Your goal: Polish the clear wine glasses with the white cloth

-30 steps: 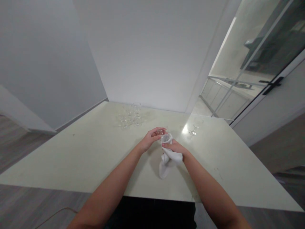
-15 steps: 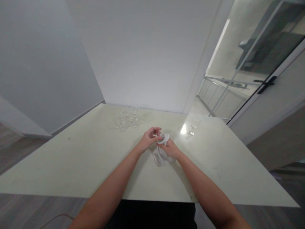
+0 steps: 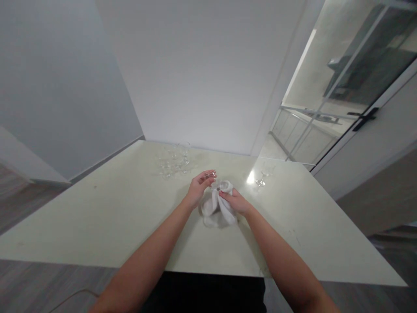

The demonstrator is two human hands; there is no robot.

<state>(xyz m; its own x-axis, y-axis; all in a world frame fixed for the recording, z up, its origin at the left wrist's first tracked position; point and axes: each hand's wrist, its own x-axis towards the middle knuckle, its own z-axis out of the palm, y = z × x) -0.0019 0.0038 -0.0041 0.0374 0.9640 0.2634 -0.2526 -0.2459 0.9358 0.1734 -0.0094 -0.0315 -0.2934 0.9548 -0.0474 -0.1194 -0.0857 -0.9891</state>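
Observation:
Near the middle of the table, my left hand (image 3: 198, 188) is closed around a clear stemmed glass (image 3: 210, 174), its fingers curled over the glass. My right hand (image 3: 235, 201) grips a white cloth (image 3: 219, 211), with the thumb pressed on top. The cloth bunches up against one end of the glass and hangs down toward the tabletop. Folds of the cloth hide part of the glass.
Several clear stemmed glasses (image 3: 176, 161) stand together at the back left of the pale table (image 3: 97, 217). One more stemmed glass (image 3: 261, 178) is at the back right, beside a bright reflection. A white wall (image 3: 202, 87) rises behind the table.
My hands have moved slightly apart, and more of the glass shows in my left hand. The cloth has shifted in my right hand and spread out below.

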